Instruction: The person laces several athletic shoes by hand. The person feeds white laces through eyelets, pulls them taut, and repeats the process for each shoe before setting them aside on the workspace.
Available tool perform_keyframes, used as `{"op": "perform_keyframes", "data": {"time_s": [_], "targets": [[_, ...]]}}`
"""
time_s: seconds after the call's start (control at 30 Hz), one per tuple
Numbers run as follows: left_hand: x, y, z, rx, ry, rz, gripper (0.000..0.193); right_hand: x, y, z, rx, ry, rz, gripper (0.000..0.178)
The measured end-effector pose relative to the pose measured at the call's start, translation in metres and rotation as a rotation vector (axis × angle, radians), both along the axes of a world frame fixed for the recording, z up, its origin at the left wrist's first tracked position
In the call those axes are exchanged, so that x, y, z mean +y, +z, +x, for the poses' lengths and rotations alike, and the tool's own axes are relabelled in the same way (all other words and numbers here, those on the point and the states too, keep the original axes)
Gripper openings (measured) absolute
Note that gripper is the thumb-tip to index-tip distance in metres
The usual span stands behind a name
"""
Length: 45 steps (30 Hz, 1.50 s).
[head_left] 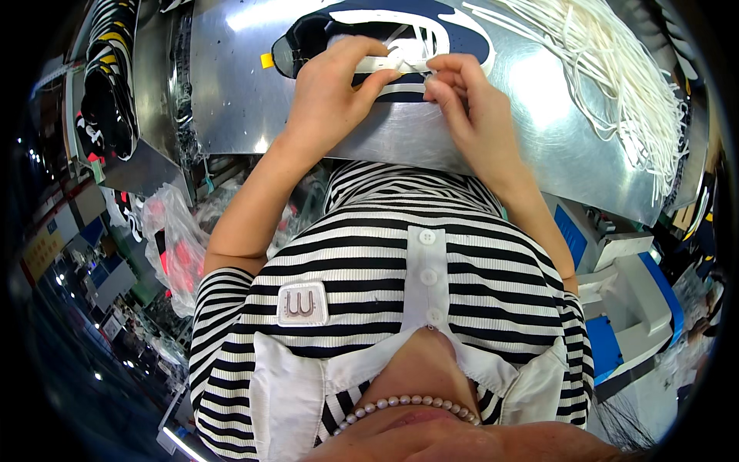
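Observation:
A navy shoe [471,35] with white trim lies on its sole on the metal tabletop [239,100], its toe toward the right. A yellow tab [267,60] shows by its heel. My left hand [327,92] grips the near white eyelet strip, the index finger reaching inside the shoe's opening and the thumb on the near side. Just right of it, my right hand [479,104] pinches thumb and fingertips together at the same strip. A thin white shoelace [412,68] runs between the two hands, its end hidden by the right fingertips.
A large bundle of loose white shoelaces [608,85] spreads over the table's right side. Dark shoes [109,100] stand in a row at the far left. Clear plastic bags [181,246] hang below left. A grey and blue machine or bin [635,308] sits below right.

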<state>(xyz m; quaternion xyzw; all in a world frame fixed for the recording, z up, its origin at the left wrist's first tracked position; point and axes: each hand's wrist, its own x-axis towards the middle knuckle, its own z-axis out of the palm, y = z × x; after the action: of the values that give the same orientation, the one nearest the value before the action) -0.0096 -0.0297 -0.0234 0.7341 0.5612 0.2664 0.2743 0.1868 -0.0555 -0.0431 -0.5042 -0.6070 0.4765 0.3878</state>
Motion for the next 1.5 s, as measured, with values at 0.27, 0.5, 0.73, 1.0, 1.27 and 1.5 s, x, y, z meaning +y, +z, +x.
{"op": "perform_keyframes", "data": {"time_s": [0.27, 0.5, 0.73, 1.0, 1.27, 1.5], "targets": [[0.005, 0.001, -0.002, 0.086, -0.023, -0.074, 0.020, 0.004, -0.002, -0.001, -0.157, 0.036, -0.042, 0.022], [0.005, -0.011, -0.011, 0.030, -0.152, 0.072, 0.017, 0.010, 0.000, -0.021, -0.277, -0.001, -0.038, 0.026], [0.006, -0.006, -0.016, -0.042, -0.113, -0.080, 0.014, 0.012, -0.004, -0.016, -0.349, 0.033, 0.050, 0.025], [0.007, -0.014, -0.010, -0.216, -0.203, -0.042, 0.016, 0.011, 0.001, -0.017, -0.509, 0.023, 0.152, 0.026], [0.002, -0.006, -0.003, -0.004, -0.162, 0.001, 0.015, 0.009, -0.004, -0.005, -0.441, 0.036, 0.126, 0.030], [-0.006, -0.015, -0.003, 0.069, -0.196, 0.177, 0.015, 0.026, 0.033, 0.009, -0.197, 0.085, 0.203, 0.017]]}}
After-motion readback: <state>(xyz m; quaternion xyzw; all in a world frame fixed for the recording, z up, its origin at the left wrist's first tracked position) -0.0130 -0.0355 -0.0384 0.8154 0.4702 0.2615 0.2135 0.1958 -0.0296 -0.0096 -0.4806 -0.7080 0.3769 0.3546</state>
